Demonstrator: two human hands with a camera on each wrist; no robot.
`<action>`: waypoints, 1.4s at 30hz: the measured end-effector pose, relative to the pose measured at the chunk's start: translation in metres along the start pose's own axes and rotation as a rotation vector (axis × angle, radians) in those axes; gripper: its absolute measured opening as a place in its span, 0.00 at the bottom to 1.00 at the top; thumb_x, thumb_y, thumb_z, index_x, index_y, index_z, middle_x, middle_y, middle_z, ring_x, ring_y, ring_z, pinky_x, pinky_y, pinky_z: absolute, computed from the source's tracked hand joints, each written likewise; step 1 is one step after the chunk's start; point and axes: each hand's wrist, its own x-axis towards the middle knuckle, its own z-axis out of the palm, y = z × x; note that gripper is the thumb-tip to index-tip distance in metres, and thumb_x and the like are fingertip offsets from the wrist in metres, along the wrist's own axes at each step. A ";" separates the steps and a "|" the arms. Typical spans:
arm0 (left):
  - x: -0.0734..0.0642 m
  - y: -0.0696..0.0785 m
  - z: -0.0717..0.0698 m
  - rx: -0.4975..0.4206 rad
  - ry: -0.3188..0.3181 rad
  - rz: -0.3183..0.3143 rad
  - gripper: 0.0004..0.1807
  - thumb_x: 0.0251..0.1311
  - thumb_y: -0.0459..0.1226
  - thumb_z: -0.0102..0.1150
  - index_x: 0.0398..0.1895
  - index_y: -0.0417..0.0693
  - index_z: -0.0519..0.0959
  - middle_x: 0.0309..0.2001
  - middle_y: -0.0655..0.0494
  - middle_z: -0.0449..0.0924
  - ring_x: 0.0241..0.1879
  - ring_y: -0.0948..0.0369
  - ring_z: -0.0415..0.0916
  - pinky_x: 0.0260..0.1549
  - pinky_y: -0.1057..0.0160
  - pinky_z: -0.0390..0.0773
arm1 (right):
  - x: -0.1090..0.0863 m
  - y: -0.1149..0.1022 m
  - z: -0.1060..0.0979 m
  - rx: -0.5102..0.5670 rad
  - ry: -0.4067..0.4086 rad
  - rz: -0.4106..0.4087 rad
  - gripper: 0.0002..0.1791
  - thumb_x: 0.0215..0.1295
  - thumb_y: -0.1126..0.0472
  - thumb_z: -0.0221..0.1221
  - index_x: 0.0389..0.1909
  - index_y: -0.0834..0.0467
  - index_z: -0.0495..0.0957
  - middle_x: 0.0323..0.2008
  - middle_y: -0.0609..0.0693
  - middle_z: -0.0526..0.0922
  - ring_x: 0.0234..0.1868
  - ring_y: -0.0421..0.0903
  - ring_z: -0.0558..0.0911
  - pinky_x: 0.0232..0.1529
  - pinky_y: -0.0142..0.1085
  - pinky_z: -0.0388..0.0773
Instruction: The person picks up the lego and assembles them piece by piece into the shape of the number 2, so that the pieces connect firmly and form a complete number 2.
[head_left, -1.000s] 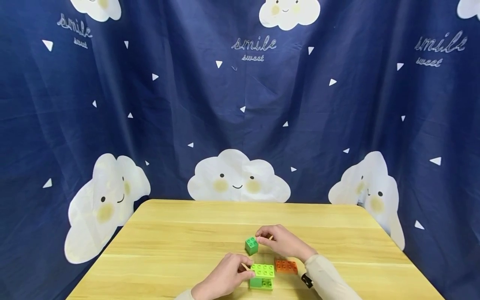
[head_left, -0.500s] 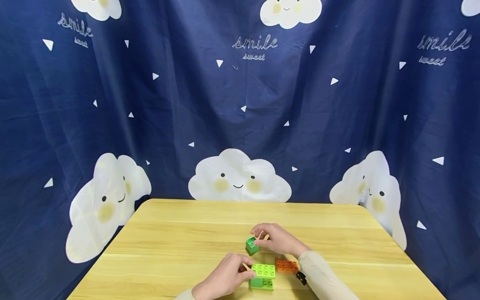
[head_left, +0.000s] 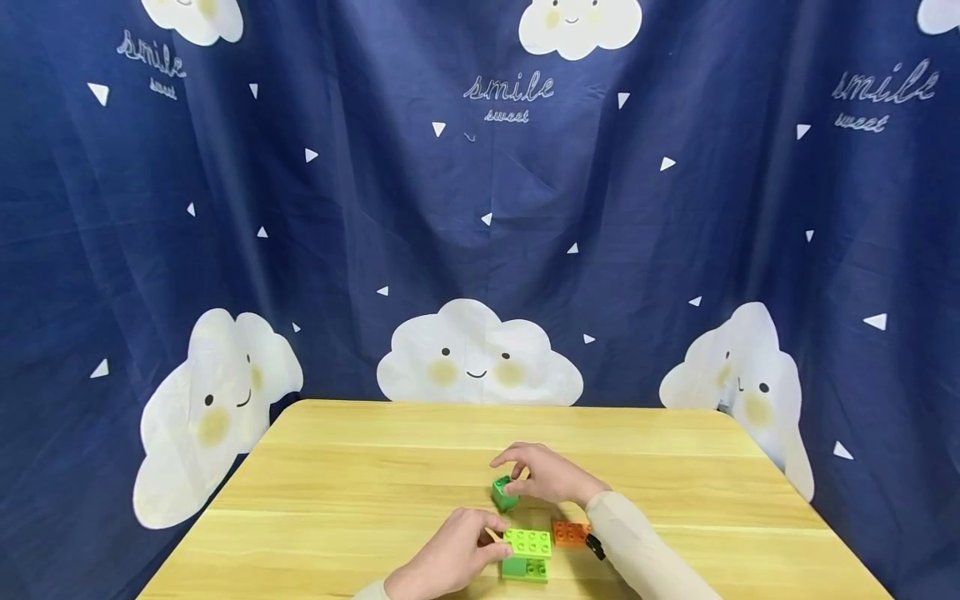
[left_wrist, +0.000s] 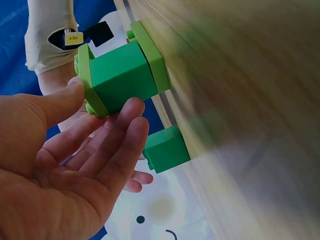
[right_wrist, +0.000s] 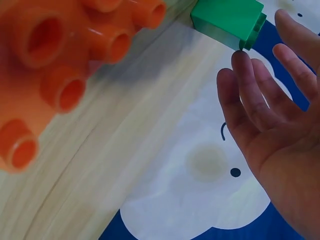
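Head view: R hand [head_left: 551, 477], fingers spread & loosely bent, is at the loose green block [head_left: 501, 501] on the bench [head_left: 360, 479], beyond the stack [head_left: 528, 542]; contact unclear. Prob. best: thumb & fingers square on opp. sides. L hand [head_left: 453, 546] pinches stack's L end; should hold it steady.

Behind the wooden table [head_left: 360, 475] hangs a navy curtain [head_left: 405, 200] with clouds [head_left: 478, 357] and triangles [head_left: 438, 128].

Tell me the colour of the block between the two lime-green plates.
The middle block is darker green, clearest in the left wrist view.
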 end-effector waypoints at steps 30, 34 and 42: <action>-0.002 0.000 0.001 -0.009 0.003 -0.020 0.15 0.61 0.40 0.65 0.47 0.42 0.84 0.39 0.60 0.86 0.31 0.71 0.80 0.31 0.71 0.80 | 0.005 0.002 0.005 -0.020 -0.060 0.083 0.24 0.54 0.66 0.70 0.54 0.55 0.81 0.51 0.43 0.83 0.43 0.36 0.80 0.45 0.33 0.78; -0.002 0.000 0.000 -0.007 0.005 -0.015 0.15 0.61 0.40 0.65 0.47 0.42 0.84 0.39 0.60 0.86 0.31 0.71 0.80 0.31 0.71 0.80 | 0.005 0.003 0.005 -0.025 -0.059 0.077 0.21 0.56 0.65 0.69 0.52 0.54 0.82 0.49 0.42 0.83 0.42 0.36 0.80 0.44 0.33 0.78; -0.001 0.000 0.001 -0.027 -0.002 -0.040 0.14 0.61 0.40 0.65 0.47 0.43 0.84 0.42 0.58 0.86 0.31 0.70 0.81 0.32 0.70 0.81 | -0.001 0.005 0.004 -0.015 -0.031 0.076 0.20 0.58 0.65 0.68 0.53 0.55 0.81 0.51 0.45 0.83 0.42 0.40 0.82 0.40 0.30 0.78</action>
